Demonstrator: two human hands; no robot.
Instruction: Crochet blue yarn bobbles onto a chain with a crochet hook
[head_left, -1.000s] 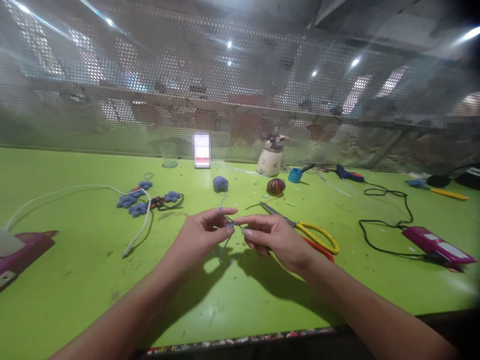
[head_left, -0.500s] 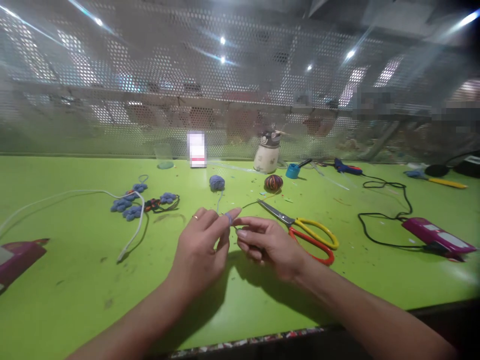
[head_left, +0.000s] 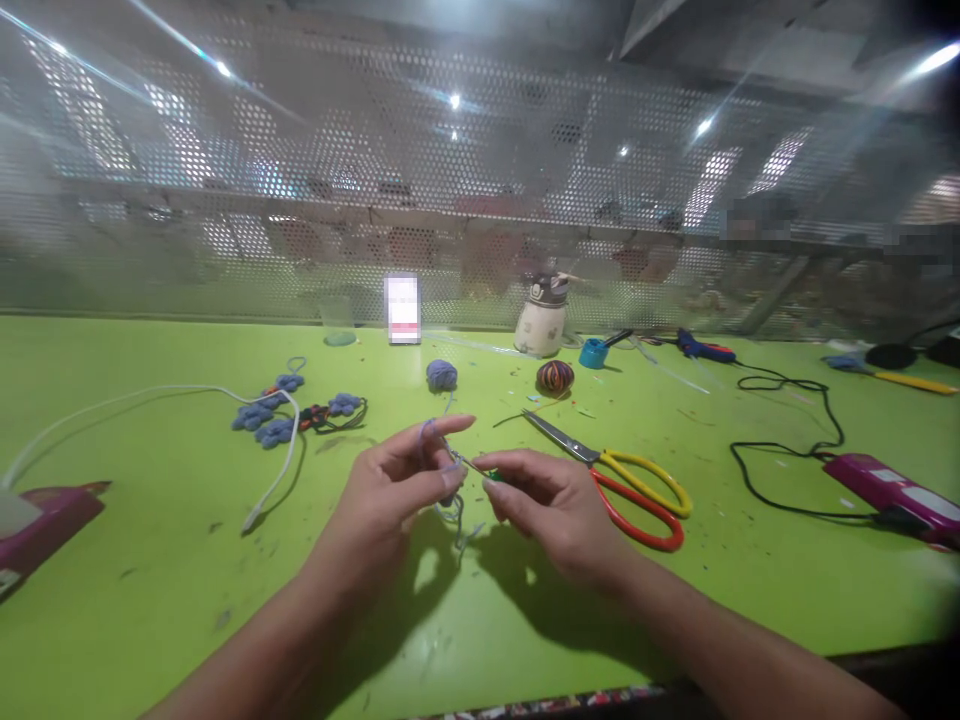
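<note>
Blue yarn is looped over the stretched index finger of my left hand (head_left: pixel 401 490), whose thumb pinches a small piece of blue yarn work (head_left: pixel 450 478) with loose strands (head_left: pixel 459 525) hanging below. My right hand (head_left: pixel 551 505) is closed on a crochet hook (head_left: pixel 474 467) with a green part at the fingers; its thin metal tip meets the yarn by my left thumb. From the left hand a strand runs back to a ball of blue yarn (head_left: pixel 442 375). Beside the right hand lie scissors (head_left: pixel 600 460) with one yellow and one red handle.
Crocheted blue flowers (head_left: pixel 274 432) lie left under a white cable (head_left: pixel 180 388). Further back are a multicoloured yarn ball (head_left: pixel 555 377), a lit phone (head_left: pixel 403 310), a pale bottle (head_left: pixel 540 325), a blue tape roll (head_left: pixel 593 352) and a glue gun (head_left: pixel 705 347). Purple power strips (head_left: pixel 892 490) sit at both sides.
My left hand has turned so its thumb and the yarn work show, with strands hanging below. The hook in my right hand now shows at the yarn. The whole view has shifted slightly.
</note>
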